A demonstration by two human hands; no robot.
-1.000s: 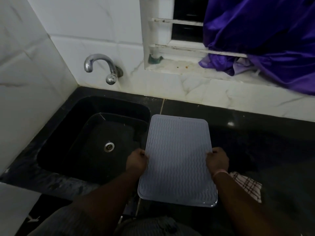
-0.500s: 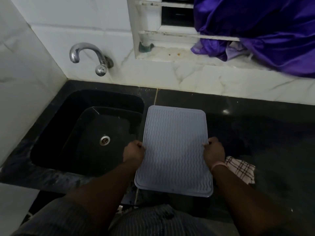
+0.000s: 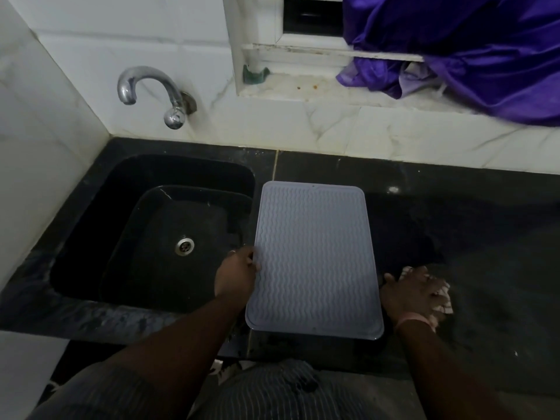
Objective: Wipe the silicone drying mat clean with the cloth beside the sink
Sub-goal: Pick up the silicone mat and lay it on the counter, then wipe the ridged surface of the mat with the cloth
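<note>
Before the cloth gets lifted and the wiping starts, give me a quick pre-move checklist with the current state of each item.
1. Silicone drying mat lies flat on the counter beside the sink: ok.
2. Left hand steadies the mat at its left edge: ok.
3. Right hand is on the cloth: ok, but whether the fingers have closed round it cannot tell.
4. Mat's top has nothing lying on it: ok.
5. Dirt or water on the mat: cannot tell, the light is dim.
6. Mat's near edge sits close to the counter's front: ok for now; likely worth keeping it pinned while wiping.
</note>
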